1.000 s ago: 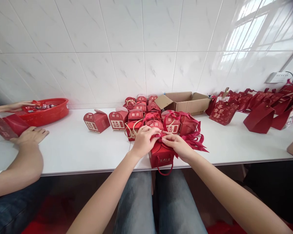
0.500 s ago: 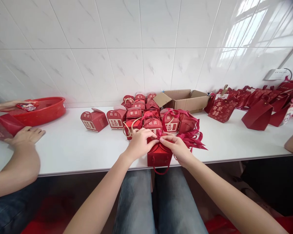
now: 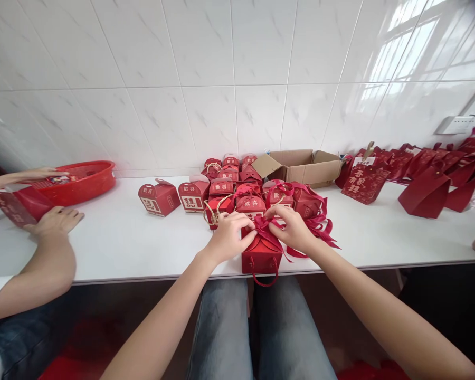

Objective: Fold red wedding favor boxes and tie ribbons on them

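While L hand (image 3: 230,235) & R hand (image 3: 292,229) pinch dk-red ribbon bow (image 3: 263,226), red box (image 3: 261,260) sits upright at tabletop (image 3: 142,253) edge, w/ 1 cord handle (image 3: 266,285) drooping.

Over ten red boxes (image 3: 261,260), wearer's two hands (image 3: 229,236), one basin (image 3: 81,191), one carton (image 3: 314,175)

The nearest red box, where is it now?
In the head view, the red box stands just right of centre at the front edge of the table, its ribbon bow between the left hand and right hand.
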The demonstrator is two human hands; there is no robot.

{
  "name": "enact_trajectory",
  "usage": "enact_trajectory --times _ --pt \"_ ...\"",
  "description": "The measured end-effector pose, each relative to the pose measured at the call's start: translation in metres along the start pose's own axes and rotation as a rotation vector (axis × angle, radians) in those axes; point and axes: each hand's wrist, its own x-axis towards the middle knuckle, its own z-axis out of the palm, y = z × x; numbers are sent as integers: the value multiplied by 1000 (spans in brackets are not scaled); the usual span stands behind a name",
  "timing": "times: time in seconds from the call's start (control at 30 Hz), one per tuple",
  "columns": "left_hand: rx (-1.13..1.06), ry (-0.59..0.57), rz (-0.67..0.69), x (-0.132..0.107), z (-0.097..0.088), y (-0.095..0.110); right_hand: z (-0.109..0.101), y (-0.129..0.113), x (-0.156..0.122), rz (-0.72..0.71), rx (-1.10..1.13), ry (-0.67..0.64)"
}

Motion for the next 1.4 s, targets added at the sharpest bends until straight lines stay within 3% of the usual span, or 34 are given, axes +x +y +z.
enact_trajectory --times 0.07,0.17,0.23,0.37,0.5,0.67,0.97,1.13,1.4 --pt "14 6 6 1 0 0 -13 -7 -2 -62 -78 -41" --pt "22 -20 41 4 -1 1 -34 -16 -5 -111 -224 -265" --pt "18 -68 90 9 -3 0 -42 -19 -4 -99 -276 -343" --pt "11 -162 188 19 -10 -2 -34 -17 5 18 -97 -218" --pt "40 -188 229 22 -13 -5 -16 -12 11 70 61 -270" --pt "122 -134 222 20 -14 -4 -11 -6 14 21 86 -255" --pt "206 -136 194 19 -23 0 -25 3 16 -109 -29 -379" --pt "111 -107 96 17 -17 1 -20 4 12 -29 -73 -315" --pt "-166 -178 27 14 -12 -10 -19 -4 1 -27 -22 -336"
